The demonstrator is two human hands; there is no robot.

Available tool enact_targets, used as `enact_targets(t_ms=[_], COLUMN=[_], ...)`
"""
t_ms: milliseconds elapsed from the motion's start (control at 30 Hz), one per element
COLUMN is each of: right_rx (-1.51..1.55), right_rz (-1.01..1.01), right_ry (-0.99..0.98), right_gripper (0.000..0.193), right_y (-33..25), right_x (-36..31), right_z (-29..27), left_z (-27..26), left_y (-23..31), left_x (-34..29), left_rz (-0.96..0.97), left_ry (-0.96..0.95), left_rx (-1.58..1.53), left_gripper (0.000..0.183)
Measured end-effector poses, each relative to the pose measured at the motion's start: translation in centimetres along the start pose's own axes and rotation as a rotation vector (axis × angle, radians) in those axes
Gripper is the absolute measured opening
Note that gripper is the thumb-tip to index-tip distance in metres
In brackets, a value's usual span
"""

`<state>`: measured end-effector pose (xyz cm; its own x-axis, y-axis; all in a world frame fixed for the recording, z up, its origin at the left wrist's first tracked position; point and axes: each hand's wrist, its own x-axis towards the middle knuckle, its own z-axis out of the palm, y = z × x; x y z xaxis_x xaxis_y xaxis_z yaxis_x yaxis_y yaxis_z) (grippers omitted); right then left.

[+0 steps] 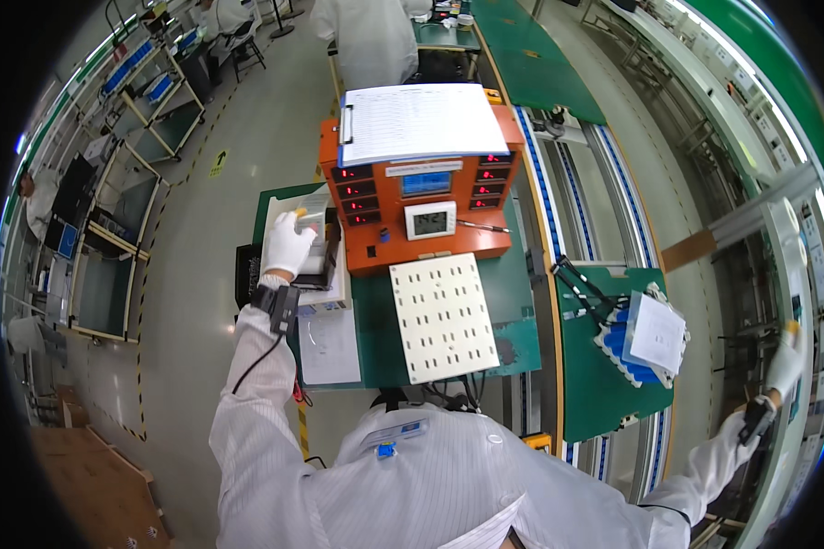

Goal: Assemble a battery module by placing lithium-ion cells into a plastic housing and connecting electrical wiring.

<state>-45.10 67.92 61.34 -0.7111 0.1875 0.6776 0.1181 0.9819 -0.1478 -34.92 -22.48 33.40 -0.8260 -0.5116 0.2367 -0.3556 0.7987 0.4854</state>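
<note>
My left hand (289, 245), in a white glove with a yellowish fingertip showing, reaches over a dark tray (320, 272) left of the orange instrument box (421, 215). Its fingers are bent at a clear plastic piece (313, 218) above the tray; what is pinched between them is too small to make out. My right hand (785, 363), gloved too, is stretched far out to the right beside a long rack (810, 274). Its fingers point away from me, and I see nothing in them. Both wrists carry black strapped devices.
A white slotted board (444, 317) tilts in front of the orange box, which bears a clipboard (423, 123) and a small display (429, 220). At right, a conveyor holds a green board (613, 384) with blue parts (618, 343) and papers. A person (366, 41) stands ahead.
</note>
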Motion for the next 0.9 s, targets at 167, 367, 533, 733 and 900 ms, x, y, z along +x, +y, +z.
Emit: enact_targets(t_ms=[167, 367, 533, 733, 900], right_rx=[0.583, 1.017, 1.202, 1.248, 1.417], right_rz=[-0.07, -0.317, -0.378, -0.245, -0.094], right_ry=[-0.428, -0.901, -1.097, -1.097, -1.223], right_gripper=[0.027, 0.026, 0.032, 0.037, 0.028], right_y=[-30.3, -54.2, -66.2, -73.7, -74.3], right_x=[-8.5, -22.2, -29.4, -34.1, -36.5], right_z=[10.3, 18.4, 18.9, 18.3, 18.8], left_z=[4.7, 7.9, -0.2, -4.3, -3.6], left_y=[-8.6, -12.2, -6.9, -5.5, -6.1], left_x=[7.5, 11.9, 8.5, 1.5, -0.3], left_rz=[-0.199, -0.285, -0.219, -0.286, -0.244], left_ry=[-0.027, -0.145, -0.214, -0.269, -0.307], left_rx=[-0.155, -0.805, -0.939, -1.108, -1.297], left_gripper=[0.059, 0.049, 0.044, 0.06, 0.07])
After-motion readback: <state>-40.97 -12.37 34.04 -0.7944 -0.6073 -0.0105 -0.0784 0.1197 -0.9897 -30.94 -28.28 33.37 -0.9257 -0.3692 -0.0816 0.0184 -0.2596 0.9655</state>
